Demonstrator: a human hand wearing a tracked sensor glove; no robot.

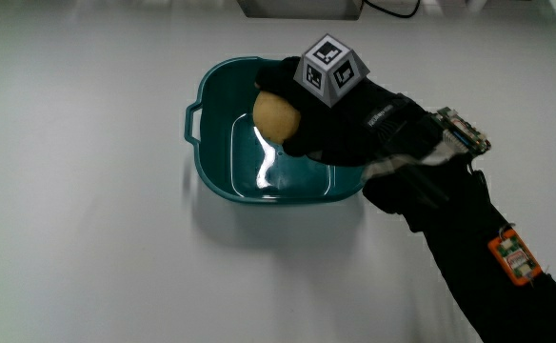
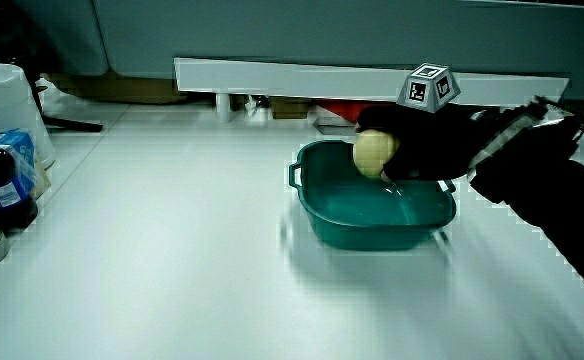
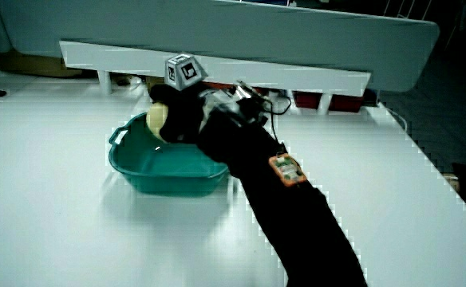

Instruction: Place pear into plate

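A teal plate (image 1: 211,176), deep like a basin with small handles, stands on the white table. It shows in both side views (image 2: 372,225) (image 3: 137,171). The gloved hand (image 1: 340,124) is over the plate, shut on a yellowish pear (image 1: 276,117). The pear hangs above the plate's inside, seen in both side views (image 2: 374,153) (image 3: 158,117). The patterned cube (image 1: 332,69) sits on the back of the hand. The forearm (image 1: 468,238) reaches across the table toward the person.
A low white partition (image 2: 302,75) runs along the table's edge farthest from the person. Bottles and a white container (image 2: 2,110) stand at the table's edge in a side view.
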